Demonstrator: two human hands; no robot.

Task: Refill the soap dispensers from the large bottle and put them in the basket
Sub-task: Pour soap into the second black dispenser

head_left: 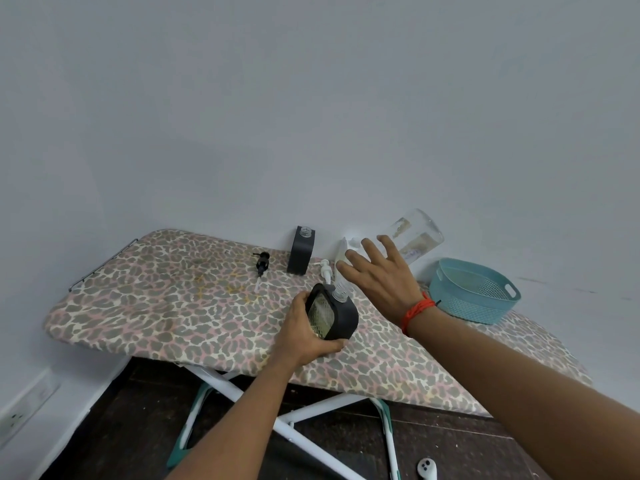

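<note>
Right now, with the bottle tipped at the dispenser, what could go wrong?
1. The left hand holds the dispenser tilted, and its neck is narrow; soap from the tipped large bottle could miss and run onto the board cover.
2. Fingers of the right hand look spread, and its grip on the bottle is hidden, so the bottle could slip.

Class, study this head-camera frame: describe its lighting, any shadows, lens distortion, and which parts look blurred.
Head view: soft, even light, no harsh glare; a faint broad shadow lies on the wall above the ironing board; wide-angle distortion curves the board's edges; the clear bottle and right hand look slightly smeared; the left hand and its dispenser look sharper.
</note>
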